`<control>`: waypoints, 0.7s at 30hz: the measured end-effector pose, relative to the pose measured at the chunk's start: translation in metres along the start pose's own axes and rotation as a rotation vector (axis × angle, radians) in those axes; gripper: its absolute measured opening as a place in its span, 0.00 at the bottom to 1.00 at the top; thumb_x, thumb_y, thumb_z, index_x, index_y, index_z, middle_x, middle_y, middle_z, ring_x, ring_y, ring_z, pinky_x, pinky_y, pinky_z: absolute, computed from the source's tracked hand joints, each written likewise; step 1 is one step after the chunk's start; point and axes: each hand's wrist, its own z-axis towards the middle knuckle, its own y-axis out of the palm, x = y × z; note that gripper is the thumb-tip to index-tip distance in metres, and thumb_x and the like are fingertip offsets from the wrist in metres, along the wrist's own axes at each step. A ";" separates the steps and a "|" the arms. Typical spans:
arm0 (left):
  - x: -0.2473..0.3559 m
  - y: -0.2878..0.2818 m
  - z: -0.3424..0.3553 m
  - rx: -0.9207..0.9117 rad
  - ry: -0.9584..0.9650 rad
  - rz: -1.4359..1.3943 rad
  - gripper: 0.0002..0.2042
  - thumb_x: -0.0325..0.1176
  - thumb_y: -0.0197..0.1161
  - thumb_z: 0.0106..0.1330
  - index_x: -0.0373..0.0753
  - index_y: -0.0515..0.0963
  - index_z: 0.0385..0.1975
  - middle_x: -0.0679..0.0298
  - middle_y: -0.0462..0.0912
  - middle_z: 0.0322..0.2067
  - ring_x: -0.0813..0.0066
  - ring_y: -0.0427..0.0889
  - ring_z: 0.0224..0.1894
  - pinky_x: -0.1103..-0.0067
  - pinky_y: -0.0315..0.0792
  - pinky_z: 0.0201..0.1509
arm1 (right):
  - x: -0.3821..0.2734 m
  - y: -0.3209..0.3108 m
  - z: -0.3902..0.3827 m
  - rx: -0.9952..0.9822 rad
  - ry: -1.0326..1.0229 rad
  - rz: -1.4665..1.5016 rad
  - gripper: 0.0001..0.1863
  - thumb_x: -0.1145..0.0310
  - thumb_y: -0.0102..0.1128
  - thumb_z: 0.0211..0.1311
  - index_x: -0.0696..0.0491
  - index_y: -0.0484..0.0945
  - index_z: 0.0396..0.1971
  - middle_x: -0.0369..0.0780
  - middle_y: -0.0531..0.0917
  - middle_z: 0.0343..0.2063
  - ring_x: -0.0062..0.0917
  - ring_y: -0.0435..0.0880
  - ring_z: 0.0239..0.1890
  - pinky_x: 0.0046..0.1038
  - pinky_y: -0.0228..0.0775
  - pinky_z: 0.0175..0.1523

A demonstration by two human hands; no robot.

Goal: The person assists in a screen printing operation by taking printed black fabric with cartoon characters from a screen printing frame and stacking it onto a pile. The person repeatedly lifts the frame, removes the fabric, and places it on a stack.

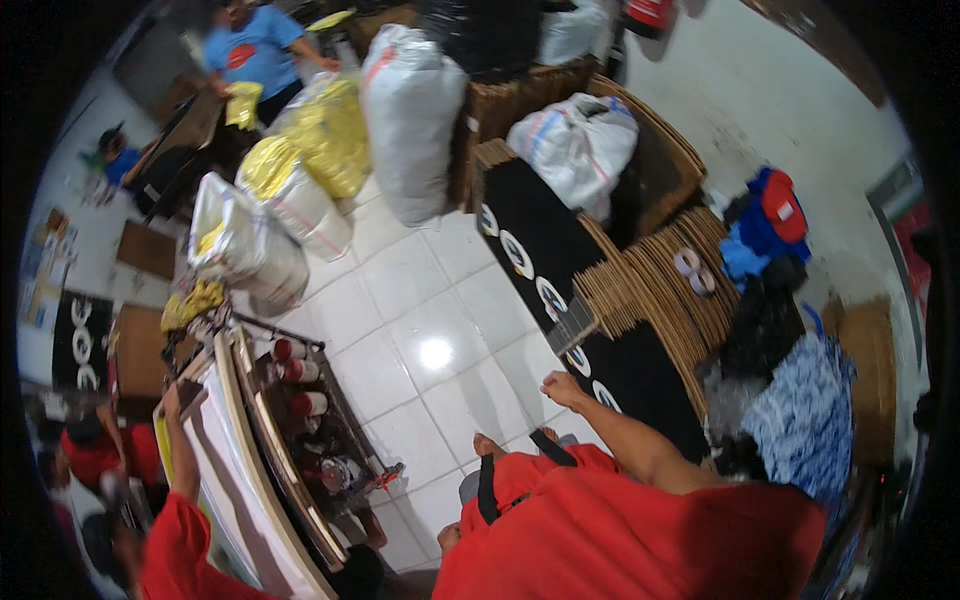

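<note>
My right hand [563,388] is held out with fingers loosely curled, and nothing shows in them. It is just left of black fabric pieces [630,385] printed with white rings, laid along a long row of stacked brown boards [655,275]. Only a small part of my left hand [449,538] shows beside my red shirt; its fingers are mostly hidden. To my left, a co-worker's hand [178,398] in a red sleeve is at a dark bar on a pale framed screen [222,440].
A low rack [325,400] with red-and-white containers stands beside the framed screens. White sacks [412,120] and yellow-filled bags [325,135] line the far side. Two tape rolls [694,270] lie on the boards. Clothes [800,410] are heaped at right. More people work at left.
</note>
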 end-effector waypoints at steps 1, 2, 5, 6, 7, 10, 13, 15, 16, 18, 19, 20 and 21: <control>0.001 0.007 -0.002 0.010 -0.010 -0.039 0.06 0.32 0.58 0.55 0.37 0.75 0.28 0.67 0.75 0.20 0.78 0.75 0.22 0.82 0.64 0.21 | 0.012 -0.002 0.002 0.017 -0.080 -0.113 0.13 0.63 0.61 0.47 0.57 0.77 0.29 0.42 0.80 0.23 0.25 0.79 0.26 0.28 0.70 0.32; 0.003 0.011 -0.004 -0.006 -0.056 -0.106 0.06 0.32 0.58 0.55 0.37 0.75 0.28 0.67 0.75 0.20 0.78 0.75 0.22 0.82 0.64 0.21 | 0.025 -0.002 0.002 0.013 -0.066 -0.149 0.12 0.64 0.60 0.47 0.57 0.78 0.26 0.41 0.80 0.20 0.24 0.78 0.23 0.27 0.69 0.29; 0.007 0.019 -0.015 0.001 -0.119 -0.243 0.07 0.32 0.60 0.53 0.37 0.75 0.29 0.67 0.76 0.21 0.78 0.75 0.23 0.84 0.65 0.23 | 0.079 -0.010 -0.009 -0.177 0.002 -0.317 0.08 0.67 0.55 0.45 0.57 0.76 0.19 0.41 0.78 0.17 0.28 0.78 0.22 0.30 0.68 0.28; 0.006 0.020 -0.019 0.044 -0.105 -0.252 0.07 0.32 0.61 0.53 0.37 0.75 0.29 0.67 0.76 0.21 0.78 0.75 0.23 0.84 0.65 0.23 | 0.099 -0.018 -0.018 -0.206 0.118 -0.281 0.09 0.66 0.54 0.45 0.57 0.77 0.20 0.42 0.78 0.17 0.31 0.78 0.22 0.32 0.69 0.29; 0.003 0.020 -0.024 0.084 -0.094 -0.258 0.07 0.33 0.61 0.52 0.38 0.75 0.29 0.67 0.76 0.21 0.78 0.75 0.23 0.84 0.66 0.23 | 0.115 -0.021 -0.022 -0.401 -0.204 -0.878 0.10 0.66 0.54 0.45 0.56 0.78 0.24 0.44 0.80 0.24 0.35 0.80 0.30 0.34 0.72 0.33; -0.013 0.018 -0.032 0.159 -0.112 -0.283 0.09 0.34 0.62 0.51 0.37 0.75 0.29 0.65 0.77 0.22 0.76 0.76 0.24 0.81 0.67 0.25 | 0.160 -0.036 -0.042 -0.699 -0.631 -1.255 0.09 0.65 0.59 0.43 0.53 0.81 0.24 0.43 0.80 0.20 0.35 0.81 0.24 0.36 0.72 0.28; -0.039 0.013 -0.031 0.163 -0.184 -0.297 0.10 0.36 0.63 0.52 0.36 0.77 0.28 0.62 0.79 0.25 0.73 0.77 0.25 0.78 0.68 0.26 | 0.177 -0.025 -0.044 -0.589 -0.404 -1.248 0.13 0.58 0.54 0.43 0.49 0.83 0.22 0.42 0.82 0.25 0.35 0.82 0.29 0.37 0.74 0.30; -0.055 0.007 -0.026 0.151 -0.243 -0.235 0.10 0.36 0.63 0.53 0.35 0.77 0.29 0.61 0.80 0.27 0.73 0.77 0.26 0.77 0.68 0.26 | 0.172 -0.013 -0.032 -0.607 -0.496 -1.224 0.14 0.57 0.52 0.44 0.50 0.82 0.22 0.43 0.82 0.24 0.35 0.82 0.28 0.37 0.73 0.29; -0.059 0.005 -0.020 0.133 -0.302 -0.198 0.11 0.36 0.63 0.53 0.35 0.78 0.29 0.61 0.80 0.27 0.72 0.78 0.26 0.76 0.69 0.26 | 0.165 -0.009 -0.025 -0.626 -0.527 -1.257 0.15 0.57 0.51 0.44 0.50 0.82 0.22 0.43 0.82 0.23 0.35 0.82 0.28 0.38 0.73 0.28; -0.064 -0.004 -0.008 0.097 -0.223 0.057 0.11 0.36 0.62 0.54 0.34 0.78 0.31 0.60 0.80 0.29 0.72 0.78 0.26 0.75 0.69 0.27 | 0.140 0.000 -0.010 -0.561 -0.658 -1.043 0.15 0.58 0.53 0.45 0.54 0.81 0.21 0.44 0.82 0.23 0.35 0.82 0.27 0.38 0.73 0.28; -0.064 -0.009 -0.003 0.098 -0.189 0.084 0.11 0.36 0.62 0.54 0.34 0.78 0.31 0.60 0.80 0.29 0.72 0.78 0.26 0.76 0.69 0.27 | 0.123 0.008 -0.005 -0.507 -0.578 -0.982 0.14 0.60 0.54 0.46 0.55 0.81 0.20 0.44 0.81 0.22 0.34 0.82 0.26 0.37 0.73 0.28; -0.061 -0.015 0.004 0.088 -0.144 0.073 0.11 0.36 0.62 0.54 0.34 0.78 0.31 0.61 0.80 0.28 0.72 0.78 0.26 0.76 0.69 0.27 | 0.103 0.017 -0.002 -0.445 -0.438 -0.967 0.13 0.61 0.54 0.46 0.56 0.80 0.20 0.44 0.81 0.21 0.33 0.82 0.25 0.36 0.73 0.27; -0.057 -0.021 0.010 0.042 -0.110 0.141 0.11 0.36 0.62 0.54 0.34 0.78 0.30 0.61 0.80 0.28 0.72 0.78 0.26 0.76 0.69 0.27 | 0.082 0.019 -0.002 -0.390 -0.179 -0.517 0.09 0.67 0.58 0.46 0.59 0.79 0.17 0.44 0.80 0.18 0.28 0.81 0.23 0.32 0.73 0.25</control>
